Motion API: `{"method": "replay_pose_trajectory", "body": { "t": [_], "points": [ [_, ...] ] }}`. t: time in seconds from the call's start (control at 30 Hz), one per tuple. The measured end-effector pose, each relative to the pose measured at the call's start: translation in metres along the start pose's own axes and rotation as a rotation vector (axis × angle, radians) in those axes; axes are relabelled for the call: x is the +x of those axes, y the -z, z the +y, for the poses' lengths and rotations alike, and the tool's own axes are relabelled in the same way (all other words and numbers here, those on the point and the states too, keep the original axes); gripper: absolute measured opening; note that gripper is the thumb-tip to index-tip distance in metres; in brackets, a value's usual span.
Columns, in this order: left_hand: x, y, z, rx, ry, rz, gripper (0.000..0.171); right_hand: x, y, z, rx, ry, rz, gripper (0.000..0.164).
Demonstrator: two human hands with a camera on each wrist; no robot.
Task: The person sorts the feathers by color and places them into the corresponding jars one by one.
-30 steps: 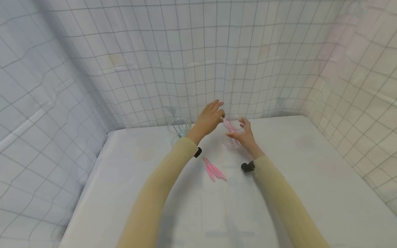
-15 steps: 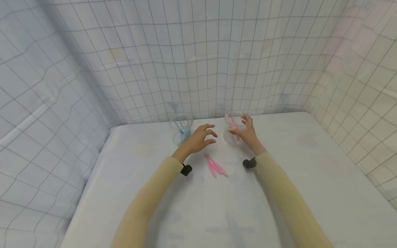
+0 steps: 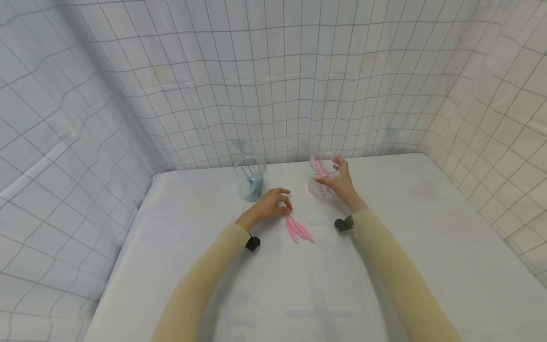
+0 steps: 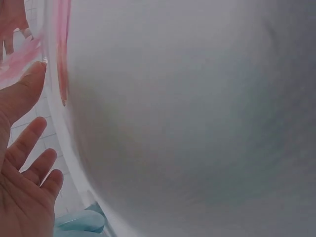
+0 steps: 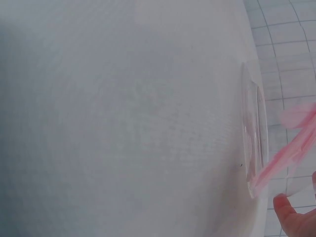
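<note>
Low over the table, my left hand [image 3: 269, 205] has its fingers at the thin ends of several pink, leaf-ended pieces [image 3: 299, 230]. In the left wrist view the thumb and fingers [image 4: 30, 170] are spread, apart from the pink piece lying on the cloth. My right hand [image 3: 343, 186] grips a clear plastic cup [image 3: 315, 186] at its right side. Inside that cup stand pink pieces [image 3: 320, 167] of the same kind, also seen as pink strips [image 5: 291, 150] through the plastic in the right wrist view.
Left of it, a second clear cup [image 3: 241, 189] holds blue pieces [image 3: 255, 185] with thin stems pointing up. A white cloth covers the table [image 3: 316, 280]. Grid-patterned curtains [image 3: 282, 95] close off the back and both sides.
My left hand has come away from the right cup's rim and down to the pink pieces on the table. The right hand keeps its grip on the cup.
</note>
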State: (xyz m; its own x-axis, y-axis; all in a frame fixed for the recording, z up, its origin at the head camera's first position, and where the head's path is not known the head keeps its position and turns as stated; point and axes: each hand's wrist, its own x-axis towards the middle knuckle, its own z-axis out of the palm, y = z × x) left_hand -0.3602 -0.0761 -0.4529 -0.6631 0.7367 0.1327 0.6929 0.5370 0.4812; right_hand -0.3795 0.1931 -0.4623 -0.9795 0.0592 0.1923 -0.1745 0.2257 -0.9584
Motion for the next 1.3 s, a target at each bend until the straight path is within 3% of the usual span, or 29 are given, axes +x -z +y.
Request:
{"method": "replay_pose_trajectory", "body": {
  "t": [0.3,0.73,1.03,1.3],
  "points": [
    [-0.0012,-0.0035,-0.0063,-0.006,0.028,-0.058,0.007,0.0003,-0.0013,-0.0022,0.006,0.009,0.004,0.105],
    [-0.0001,-0.0038,-0.0082,0.041,-0.023,-0.08,0.006,0.0006,-0.0012,-0.0011,0.027,0.015,0.008,0.105],
    [-0.0032,-0.0027,-0.0048,0.125,0.059,-0.185,0.008,0.0001,-0.0022,-0.0006,0.023,0.014,0.007,0.105],
    [-0.007,-0.0023,-0.0033,0.188,0.053,-0.292,0.008,-0.0007,-0.0015,-0.0009,0.015,0.005,0.006,0.104]
  ]
}}
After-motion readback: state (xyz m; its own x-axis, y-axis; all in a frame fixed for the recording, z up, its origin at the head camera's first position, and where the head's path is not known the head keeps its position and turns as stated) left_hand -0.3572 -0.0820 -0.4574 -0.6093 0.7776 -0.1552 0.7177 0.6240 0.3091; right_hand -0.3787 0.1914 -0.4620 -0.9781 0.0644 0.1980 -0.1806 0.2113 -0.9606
